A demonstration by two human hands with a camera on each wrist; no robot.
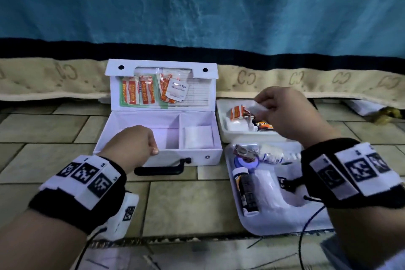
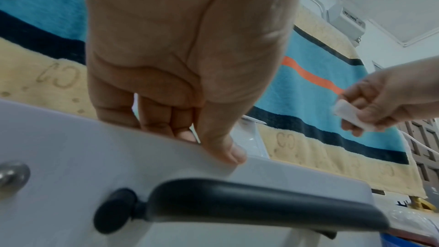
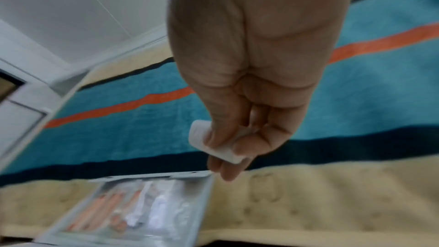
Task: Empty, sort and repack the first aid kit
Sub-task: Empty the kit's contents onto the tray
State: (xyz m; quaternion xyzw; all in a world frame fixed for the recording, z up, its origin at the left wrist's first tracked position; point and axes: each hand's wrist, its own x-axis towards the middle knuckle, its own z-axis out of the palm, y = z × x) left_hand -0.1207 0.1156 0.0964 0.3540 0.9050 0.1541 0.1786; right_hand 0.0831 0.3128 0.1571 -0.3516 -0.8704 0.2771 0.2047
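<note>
White pad (image 3: 215, 145) pinched in right hand's (image 1: 285, 112) grip.

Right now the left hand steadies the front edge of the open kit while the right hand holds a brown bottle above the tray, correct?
Not quite. The right hand pinches a small white pad, not a bottle, as the right wrist view shows. The left hand does grip the open kit's front edge.

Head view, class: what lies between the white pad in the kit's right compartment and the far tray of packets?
Only the kit's right side wall, then a narrow strip of tiled floor before the tray. Head view shows it.
</note>
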